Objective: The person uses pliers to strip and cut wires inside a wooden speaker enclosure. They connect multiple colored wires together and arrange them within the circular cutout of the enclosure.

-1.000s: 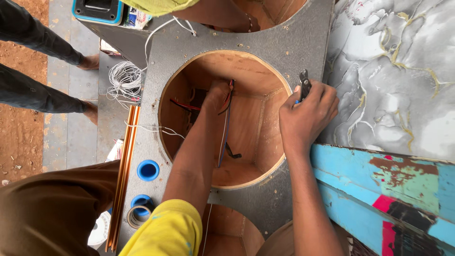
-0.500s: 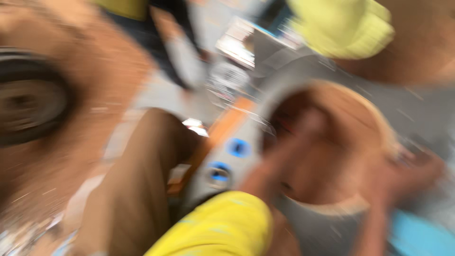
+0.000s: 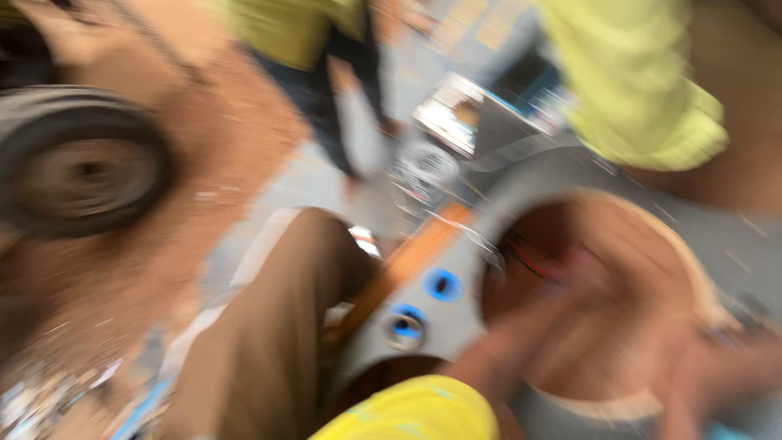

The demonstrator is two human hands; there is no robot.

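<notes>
The picture is heavily blurred by motion. My left hand (image 3: 570,273) reaches into the large round hole (image 3: 643,236) of a grey box panel (image 3: 529,183); the hole shows a wooden inside and red wires. At the hole's right rim is my right hand (image 3: 717,371), only a smear at the frame's edge. What either hand holds cannot be made out. My yellow sleeve (image 3: 415,411) fills the bottom middle.
Two blue rings (image 3: 442,285) sit in the panel beside an orange strip (image 3: 407,261). A white wire coil (image 3: 423,167) lies behind. A dark wheel (image 3: 81,167) is on red dirt at left. Another person in a yellow-green top (image 3: 635,81) leans in; someone in dark trousers (image 3: 326,90) stands behind.
The camera has swung left and tilted, so the box has slid to the right and the wheel and dirt ground came into view. Both hands stay at the round hole.
</notes>
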